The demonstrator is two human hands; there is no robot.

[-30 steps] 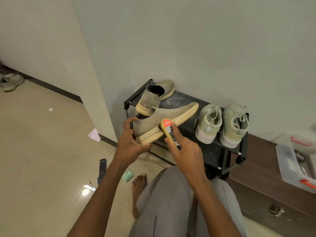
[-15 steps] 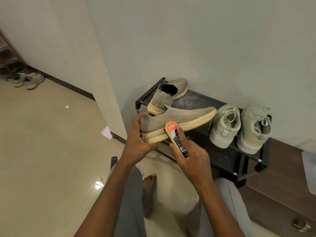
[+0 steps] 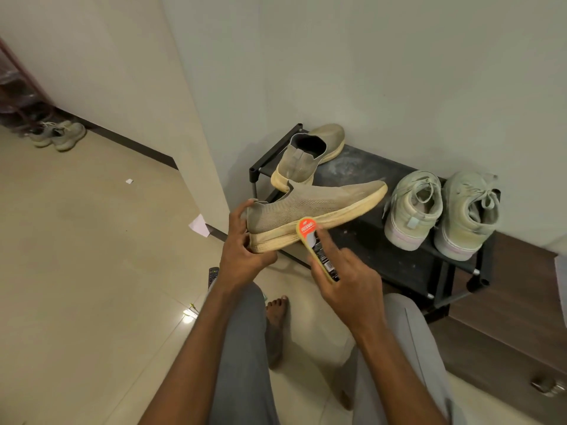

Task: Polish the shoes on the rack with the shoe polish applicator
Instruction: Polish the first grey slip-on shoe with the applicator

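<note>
Nearest me, the person's right hand (image 3: 343, 283) grips the shoe polish applicator (image 3: 317, 248), its orange-capped end touching the pale sole of a beige knit shoe (image 3: 310, 214). The left hand (image 3: 242, 246) clasps that shoe by the heel, holding it just off the front left corner of the black shoe rack (image 3: 408, 265). On the rack's top shelf, the matching slip-on (image 3: 306, 156) sits at the back left corner, and two pale green sneakers (image 3: 441, 214) stand side by side at the right end.
</note>
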